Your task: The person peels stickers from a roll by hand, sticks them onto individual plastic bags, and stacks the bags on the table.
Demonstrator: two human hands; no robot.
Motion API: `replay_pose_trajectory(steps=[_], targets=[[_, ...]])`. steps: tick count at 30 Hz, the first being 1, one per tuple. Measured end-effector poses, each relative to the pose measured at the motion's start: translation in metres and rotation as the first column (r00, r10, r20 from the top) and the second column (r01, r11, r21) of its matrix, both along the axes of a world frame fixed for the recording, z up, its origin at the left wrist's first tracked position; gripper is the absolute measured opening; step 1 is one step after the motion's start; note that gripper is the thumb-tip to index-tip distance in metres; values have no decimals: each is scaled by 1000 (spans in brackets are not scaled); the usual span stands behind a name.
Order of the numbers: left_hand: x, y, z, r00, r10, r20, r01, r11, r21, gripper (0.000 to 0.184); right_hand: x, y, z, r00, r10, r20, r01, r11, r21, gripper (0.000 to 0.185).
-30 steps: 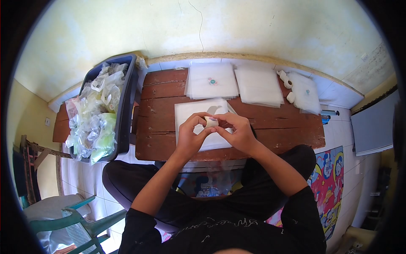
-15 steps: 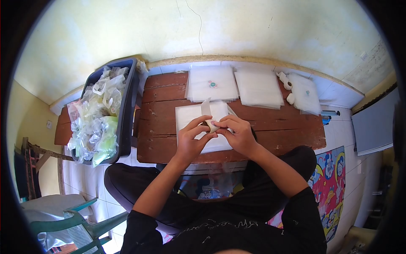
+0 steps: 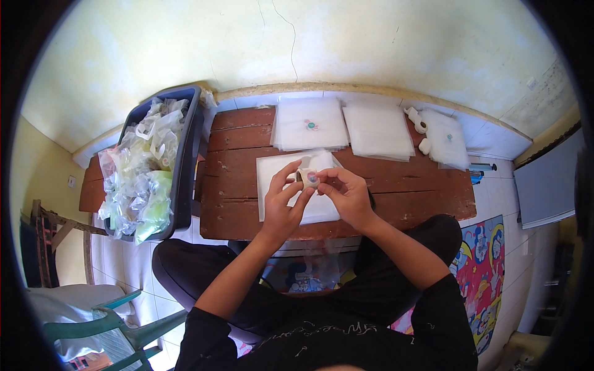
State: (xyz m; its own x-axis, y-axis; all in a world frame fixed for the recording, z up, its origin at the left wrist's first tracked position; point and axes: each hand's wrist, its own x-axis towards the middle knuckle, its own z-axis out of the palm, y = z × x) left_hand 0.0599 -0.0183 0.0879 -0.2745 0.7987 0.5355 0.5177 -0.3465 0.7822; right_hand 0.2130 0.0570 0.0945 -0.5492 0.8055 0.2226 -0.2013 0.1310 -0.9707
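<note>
A small roll of stickers [image 3: 306,175] on white backing, with a pink and blue print on the label, is held above the stack of clear plastic bags [image 3: 270,166]. My left hand [image 3: 281,201] is closed around the roll's left side, thumb below and fingers above. From the right, my right hand [image 3: 350,196] pinches with thumb and forefinger at the edge of the printed label. Whether the label is partly lifted off the backing, I cannot tell. The bag stack lies flat on the brown wooden table [image 3: 232,179], under both hands.
Further back lie a bag stack with a round green print [image 3: 310,117], a plain stack [image 3: 378,128] and another printed stack [image 3: 448,137]. Small white rolls [image 3: 418,123] stand between these. At left, a dark tub [image 3: 185,167] is heaped with plastic bags. A green chair [image 3: 139,334] is lower left.
The loose backing strip that stood up above the roll no longer sticks up. The roll has turned so the printed label faces me, and my left fingers have shifted around it.
</note>
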Motion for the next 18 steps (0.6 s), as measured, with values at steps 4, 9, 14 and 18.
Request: replay_pose_trajectory(steps=[4,9,14,18], targets=[[0,1,0,998,15,60,-19,998,66,16,1,2,-1,995,-49,91,36,989,140,22],[-4,0,-1,999,-27,24,27,1000,5,19,0,2,4,989,-127,77,83,904,419,25],[-2,-2,-1,985,9,171,14,991,-133,18,0,1,5,982,-153,111,93,901,423,25],[0,-2,-8,948,28,316,56,966,-253,18,-1,1,1,985,-146,97,97,916,390,24]])
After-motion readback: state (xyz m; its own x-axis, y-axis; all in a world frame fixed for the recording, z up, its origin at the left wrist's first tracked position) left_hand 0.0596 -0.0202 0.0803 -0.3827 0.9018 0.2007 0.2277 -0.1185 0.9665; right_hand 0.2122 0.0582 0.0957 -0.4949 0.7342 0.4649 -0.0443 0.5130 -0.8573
